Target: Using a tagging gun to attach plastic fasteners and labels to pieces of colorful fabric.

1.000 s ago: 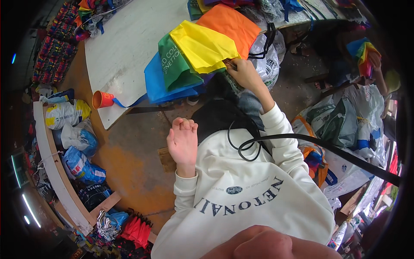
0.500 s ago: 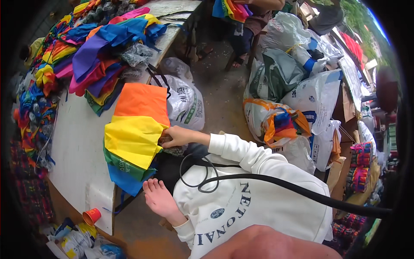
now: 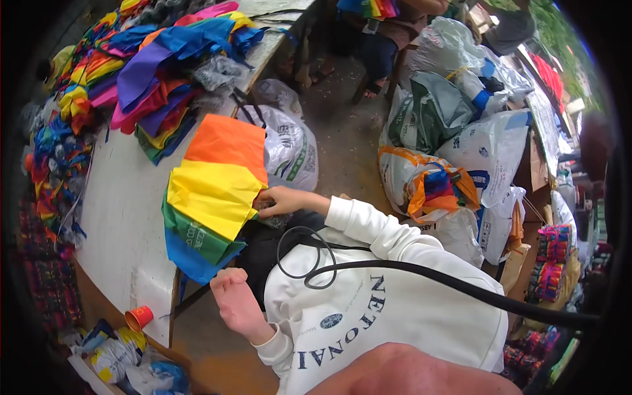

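Observation:
A rainbow-striped cloth (image 3: 216, 191) with orange, yellow, green and blue bands lies over the near edge of the white table and hangs past it. At the cloth's right edge, my right hand (image 3: 283, 201) is closed, its fingertips pinching the fabric beside the yellow band. Below the cloth's blue corner is my left hand (image 3: 242, 308), its back upward. Its fingers are curled together, and their tips are hidden, so whether they hold anything does not show. Dark cloth over my legs shows between the two hands.
Several bright cloths (image 3: 158, 66) are heaped on the far part of the white table (image 3: 118, 217). A red cup (image 3: 138, 318) stands near its front corner. Stuffed plastic bags (image 3: 487, 145) crowd the right. A black cable (image 3: 447, 289) crosses my sweatshirt. Another person (image 3: 395, 46) sits at the back.
My left hand's fingers have gone from stretched out to curled, and the hand sits slightly lower. My right hand stays at the cloth's edge. The whole view has shifted a little.

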### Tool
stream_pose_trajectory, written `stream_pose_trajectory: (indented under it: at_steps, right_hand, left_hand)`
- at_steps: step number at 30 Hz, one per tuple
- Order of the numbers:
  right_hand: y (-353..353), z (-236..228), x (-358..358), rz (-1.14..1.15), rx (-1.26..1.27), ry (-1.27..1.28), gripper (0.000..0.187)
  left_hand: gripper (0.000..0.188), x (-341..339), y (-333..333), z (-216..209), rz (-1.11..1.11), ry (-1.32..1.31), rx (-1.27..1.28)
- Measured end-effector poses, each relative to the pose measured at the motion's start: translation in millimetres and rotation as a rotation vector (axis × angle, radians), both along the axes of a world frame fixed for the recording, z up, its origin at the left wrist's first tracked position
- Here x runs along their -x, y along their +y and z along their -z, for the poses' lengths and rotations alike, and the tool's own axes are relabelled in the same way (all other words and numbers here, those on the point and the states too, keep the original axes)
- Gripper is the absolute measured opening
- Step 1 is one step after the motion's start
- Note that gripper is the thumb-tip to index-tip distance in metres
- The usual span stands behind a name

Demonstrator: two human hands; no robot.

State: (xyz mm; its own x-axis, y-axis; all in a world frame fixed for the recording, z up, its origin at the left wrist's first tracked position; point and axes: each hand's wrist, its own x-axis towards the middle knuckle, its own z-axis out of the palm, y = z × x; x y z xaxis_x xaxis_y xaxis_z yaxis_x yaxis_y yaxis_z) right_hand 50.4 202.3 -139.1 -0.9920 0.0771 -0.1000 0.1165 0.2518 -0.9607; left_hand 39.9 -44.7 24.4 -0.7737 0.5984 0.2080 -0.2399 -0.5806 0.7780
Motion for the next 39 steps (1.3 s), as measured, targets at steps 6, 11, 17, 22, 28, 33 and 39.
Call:
stream_pose_trajectory:
  at_steps: [6, 11, 17, 22, 28, 33, 39]
  right_hand:
    - [19, -20, -12, 0.007, -0.107, -0.137, 0.039]
    - [10, -35, -11, 0.017, -0.167, 0.009, 0.041]
    - [5, -52, -19, 0.025, -0.245, 0.001, 0.038]
    - [7, -50, -24, 0.045, -0.298, 0.031, 0.038]
    - [18, -101, -26, 0.136, -0.286, 0.092, 0.03]
    - [30, -161, -1, 0.302, 0.577, 0.229, 0.021]
    - [2, -215, 59, 0.345, 1.113, 0.523, 0.013]
  left_hand:
    - [0.021, -13, 25, -101, 0.053, 0.599, -0.181]
    - [0.029, -43, 27, -115, -0.056, 0.569, -0.245]
    - [0.044, -49, 34, -103, -0.292, 0.804, -0.056]
    - [0.045, -49, 38, -101, -0.648, 1.002, 0.09]
    - [0.038, -40, 27, -109, -0.317, 0.817, -0.075]
    - [0.021, -4, 27, -67, -0.22, 0.696, 0.167]
    - [0.02, 27, 53, 5, -0.146, 0.466, 0.547]
